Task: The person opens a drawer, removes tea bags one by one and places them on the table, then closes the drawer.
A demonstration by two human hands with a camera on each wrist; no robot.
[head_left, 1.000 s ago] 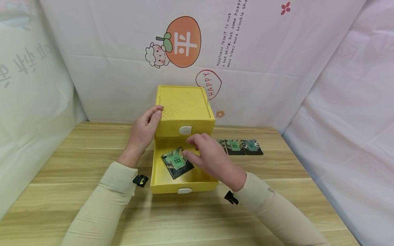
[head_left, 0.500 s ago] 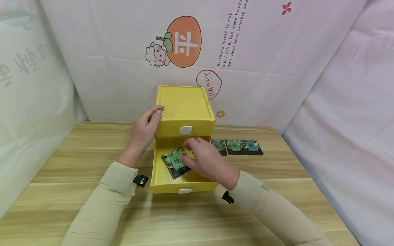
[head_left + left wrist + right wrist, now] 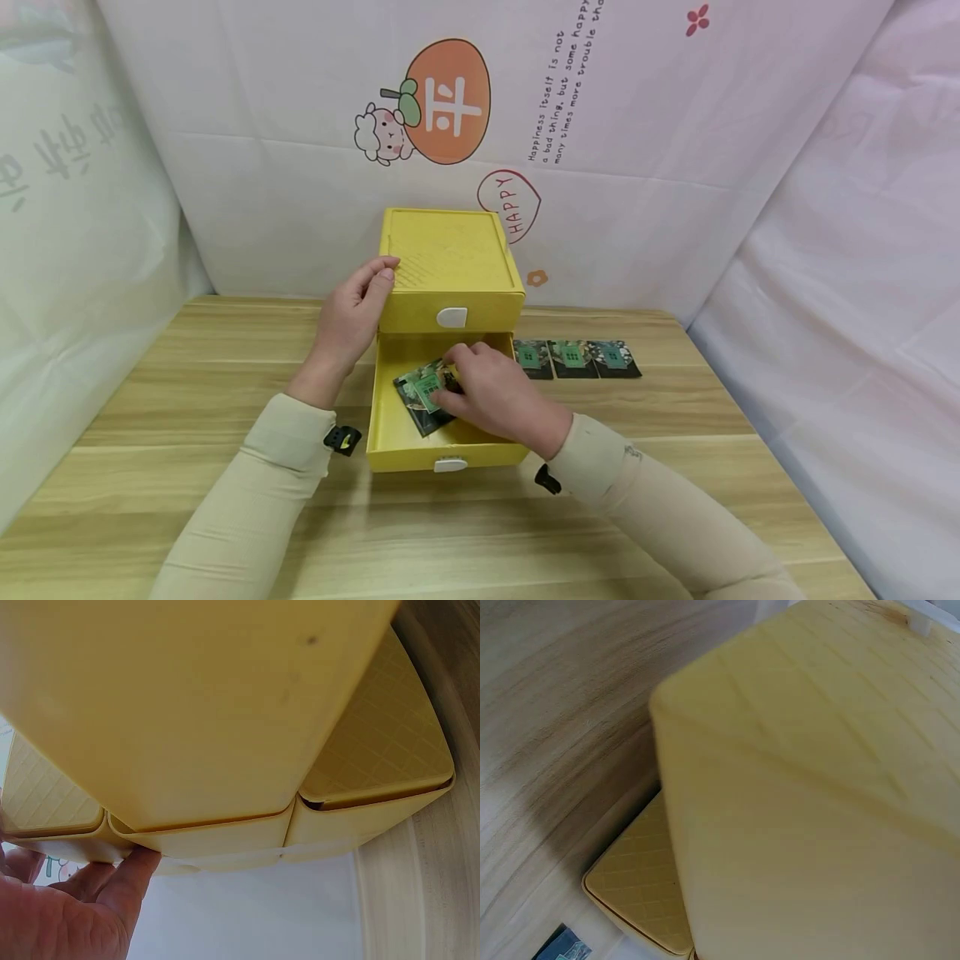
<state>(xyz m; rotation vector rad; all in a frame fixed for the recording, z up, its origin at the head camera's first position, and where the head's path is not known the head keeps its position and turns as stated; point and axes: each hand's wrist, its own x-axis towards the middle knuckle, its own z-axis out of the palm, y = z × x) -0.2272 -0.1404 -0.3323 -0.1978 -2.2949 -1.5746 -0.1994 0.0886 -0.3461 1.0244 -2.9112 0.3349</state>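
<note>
Rested loose left hand (image 3: 348, 321) on yellow box (image 3: 457, 250), curved right hand (image 3: 504, 395) over packet (image 3: 420, 398) in drawer (image 3: 408, 460), with grip unclear

From the head view's middle, a wood-grain table (image 3: 420, 542) spread towards six o'clock. A white backdrop (image 3: 270, 217) hung beyond it, printed with an orange fruit (image 3: 450, 62) at twelve, a sheep (image 3: 386, 137) at eleven touching the fruit, and black lettering (image 3: 562, 96) at one. A pale left cloth (image 3: 75, 275) hung towards nine, a right cloth (image 3: 847, 275) towards three.
</note>
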